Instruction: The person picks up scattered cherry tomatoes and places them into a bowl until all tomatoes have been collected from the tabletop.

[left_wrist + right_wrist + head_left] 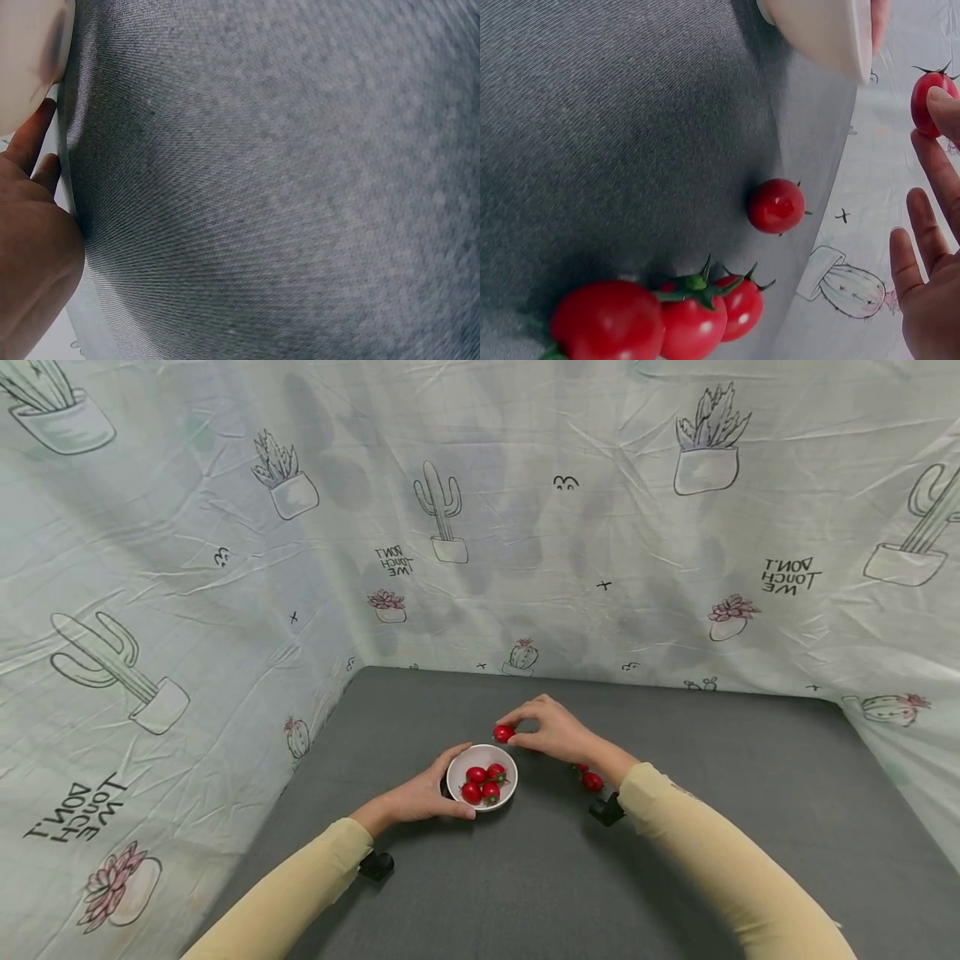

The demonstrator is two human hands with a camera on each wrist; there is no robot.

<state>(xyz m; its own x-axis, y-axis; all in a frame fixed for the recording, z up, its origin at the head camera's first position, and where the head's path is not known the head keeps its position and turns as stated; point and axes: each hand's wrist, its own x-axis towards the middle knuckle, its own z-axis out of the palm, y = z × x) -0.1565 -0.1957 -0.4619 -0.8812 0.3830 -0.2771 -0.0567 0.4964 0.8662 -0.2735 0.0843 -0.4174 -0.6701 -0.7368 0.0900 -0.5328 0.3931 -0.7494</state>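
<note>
My left hand (pixel 420 793) grips a white bowl (pixel 480 755) from its left side, thumb at the near rim and fingers round the far side. Inside the bowl lie several red cherry tomatoes (pixel 476 774) with green stems. Between thumb and fingertips, my right hand (pixel 553 731) pinches another cherry tomato (pixel 924 101), raised just beyond the bowl's far right rim. The right wrist view shows its green cap and the other fingers spread apart. In the left wrist view only the side of the bowl (pixel 30 60) and part of the hand appear.
More cherry tomatoes (pixel 607 322) lie on the grey tabletop (pixel 510 877) under my right wrist, one (pixel 777 205) apart from the others. In the head view my forearm partly hides them. A white cloth (pixel 510 527) printed with cacti hangs behind and to the left of the table.
</note>
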